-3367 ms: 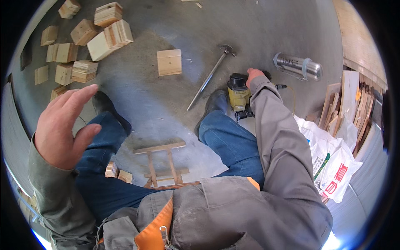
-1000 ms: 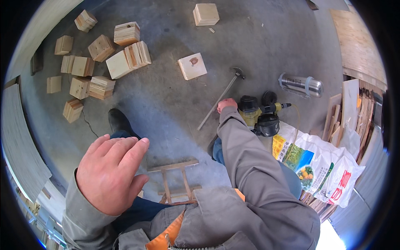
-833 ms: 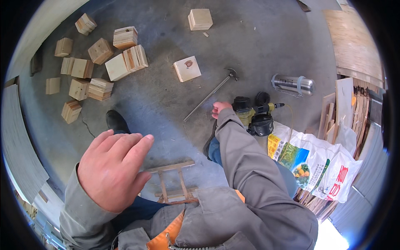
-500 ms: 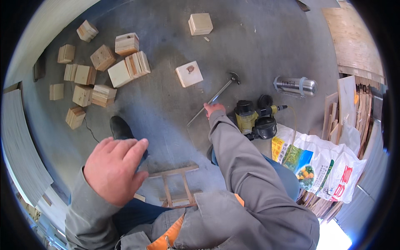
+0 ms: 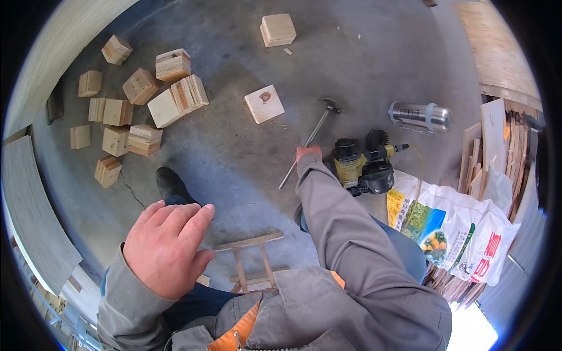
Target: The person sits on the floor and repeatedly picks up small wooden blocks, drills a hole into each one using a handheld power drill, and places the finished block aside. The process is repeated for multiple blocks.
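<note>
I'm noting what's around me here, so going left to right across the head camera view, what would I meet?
Left hand, wooden square with a dark knot, right hand on the hammer, yellow-and-black power tool, steel flask, wood strips.

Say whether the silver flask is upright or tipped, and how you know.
Tipped: the silver flask lies on its side, its long body stretched along the floor.

"What shone?"
"The hammer [image 5: 317, 128], smooth metal, and the flask [image 5: 418, 116], glossy metal, near the right edge of the floor [image 5: 366, 70]."
"And what looked matt?"
"The layered wooden blocks [image 5: 189, 93] and the cloth sleeve [image 5: 345, 219]."
</note>
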Demonstrator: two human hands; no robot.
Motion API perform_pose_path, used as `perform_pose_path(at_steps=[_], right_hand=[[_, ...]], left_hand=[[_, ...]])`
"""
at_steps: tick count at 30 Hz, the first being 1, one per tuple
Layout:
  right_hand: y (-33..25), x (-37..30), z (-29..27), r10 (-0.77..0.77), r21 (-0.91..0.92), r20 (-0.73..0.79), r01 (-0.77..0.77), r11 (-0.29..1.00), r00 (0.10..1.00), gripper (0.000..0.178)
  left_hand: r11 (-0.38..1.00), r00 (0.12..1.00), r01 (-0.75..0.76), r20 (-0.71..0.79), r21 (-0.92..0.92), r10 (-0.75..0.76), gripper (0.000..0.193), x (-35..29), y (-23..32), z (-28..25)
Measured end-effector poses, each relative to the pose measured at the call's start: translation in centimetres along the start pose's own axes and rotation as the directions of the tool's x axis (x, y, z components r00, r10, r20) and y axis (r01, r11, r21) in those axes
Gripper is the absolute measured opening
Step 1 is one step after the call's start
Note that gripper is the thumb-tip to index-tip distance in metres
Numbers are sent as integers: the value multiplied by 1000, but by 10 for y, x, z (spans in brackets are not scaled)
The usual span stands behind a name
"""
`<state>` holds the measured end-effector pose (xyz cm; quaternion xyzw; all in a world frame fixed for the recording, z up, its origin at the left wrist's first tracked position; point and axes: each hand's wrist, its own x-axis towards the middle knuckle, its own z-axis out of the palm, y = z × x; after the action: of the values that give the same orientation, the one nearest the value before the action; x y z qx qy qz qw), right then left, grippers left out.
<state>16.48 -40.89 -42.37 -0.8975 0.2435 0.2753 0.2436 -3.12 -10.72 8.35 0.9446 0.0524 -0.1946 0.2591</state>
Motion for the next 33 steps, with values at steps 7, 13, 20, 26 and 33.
perform_pose_path(at_steps=[7, 13, 20, 26, 33], right_hand=[[11, -36, -60, -112, 110, -91, 122, 986, 990, 40], [-12, -128, -79, -546, 546, -129, 519, 658, 828, 43], [-16, -161, -57, -519, 534, 151, 372, 759, 841, 51], [-1, -151, -42, -625, 362, 110, 554, 749, 773, 52], [-39, -163, -70, -642, 496, 206, 487, 719, 739, 54]], left_hand=[[994, 987, -114, -112, 2, 113, 64, -18, 19, -5], [985, 974, -170, -146, 27, 172, 62, -33, 26, 0], [987, 975, -158, -152, 26, 160, 61, -38, 13, 11], [988, 972, -151, -186, -15, 145, 64, -42, 17, 6], [992, 986, -120, -119, -32, 115, 61, -37, 11, -1]])
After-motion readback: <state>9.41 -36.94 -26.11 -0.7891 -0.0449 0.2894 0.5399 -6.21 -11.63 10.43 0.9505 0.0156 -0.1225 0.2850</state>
